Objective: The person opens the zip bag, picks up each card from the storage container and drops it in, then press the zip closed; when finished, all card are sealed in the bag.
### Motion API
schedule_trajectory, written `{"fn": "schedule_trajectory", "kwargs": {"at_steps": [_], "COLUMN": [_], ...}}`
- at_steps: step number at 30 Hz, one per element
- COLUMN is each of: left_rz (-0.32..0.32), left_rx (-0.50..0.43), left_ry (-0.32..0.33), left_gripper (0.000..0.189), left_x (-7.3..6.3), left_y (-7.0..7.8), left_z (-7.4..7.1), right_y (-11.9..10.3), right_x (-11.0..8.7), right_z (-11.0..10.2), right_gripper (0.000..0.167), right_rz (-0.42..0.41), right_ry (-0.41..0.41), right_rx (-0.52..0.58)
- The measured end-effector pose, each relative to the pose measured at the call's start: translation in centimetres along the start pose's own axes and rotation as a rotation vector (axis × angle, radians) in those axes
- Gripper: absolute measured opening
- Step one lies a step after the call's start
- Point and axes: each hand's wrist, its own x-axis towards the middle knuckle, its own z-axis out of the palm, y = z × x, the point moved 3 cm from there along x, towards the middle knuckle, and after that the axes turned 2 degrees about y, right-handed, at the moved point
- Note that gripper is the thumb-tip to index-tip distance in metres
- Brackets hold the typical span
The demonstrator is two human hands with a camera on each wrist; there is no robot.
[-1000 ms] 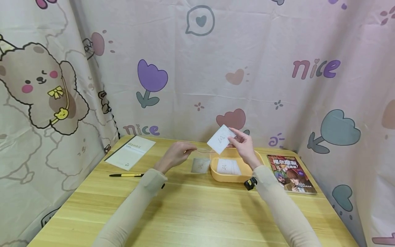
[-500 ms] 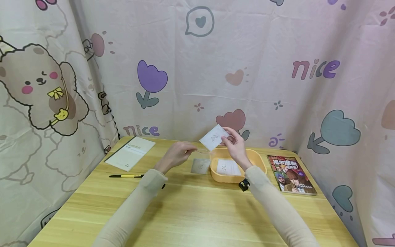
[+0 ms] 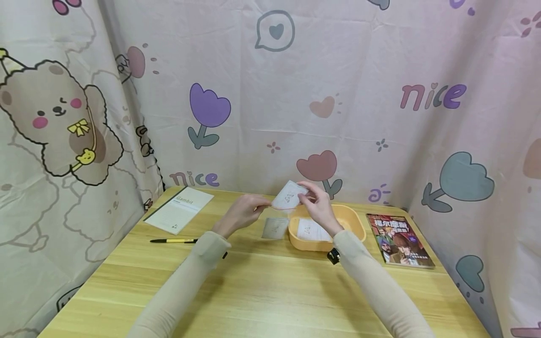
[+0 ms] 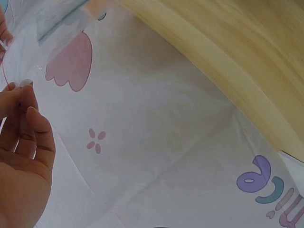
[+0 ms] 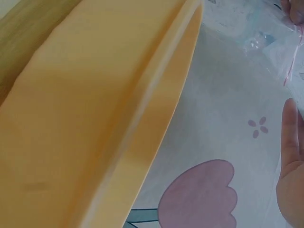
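Observation:
My left hand (image 3: 243, 213) pinches the edge of a clear zip bag with a red seal line (image 4: 5, 73), which hangs above the table. My right hand (image 3: 317, 202) holds a white square card (image 3: 288, 196) with a small printed drawing, tilted, its lower edge right at the red line. In the right wrist view, the clear bag (image 5: 270, 47) shows at top right, above my right hand's fingers (image 5: 289, 128). Below the hands stands a yellow tray (image 3: 352, 220) with a stack of similar white cards (image 3: 312, 230) in it.
Left of the tray lies a clear bag with a printed card (image 3: 274, 228). A pale "Gambit" notebook (image 3: 179, 210) and a yellow and black pen (image 3: 175, 241) lie at the left of the table (image 3: 270, 291). At the right is a colourful comic-style book (image 3: 399, 240).
My right hand has moved left and a little down, bringing the white card from above the tray to the bag's red line. My left hand has stayed nearly still.

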Motion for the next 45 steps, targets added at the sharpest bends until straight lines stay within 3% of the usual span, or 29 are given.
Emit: {"fn": "schedule_trajectory", "kwargs": {"at_steps": [13,21,45], "left_rz": [-0.003,0.001,-0.007], "left_rx": [-0.009,-0.007,-0.016], "left_ry": [-0.005,-0.01,-0.021], "left_gripper": [0.018,0.018,0.018], "left_x": [0.2,0.3,0.4], "left_y": [0.2,0.4,0.3], "left_z": [0.1,0.1,0.0], "right_y": [0.1,3.5,4.2], "right_x": [-0.2,-0.2,-0.6], "right_z": [0.7,1.3,1.5], "right_gripper": [0.028,0.021,0.006], "right_rz": [-0.046,0.019,0.089], "right_ry": [-0.042,-0.033,-0.107], "right_rx": [-0.15,-0.131,-0.212]}}
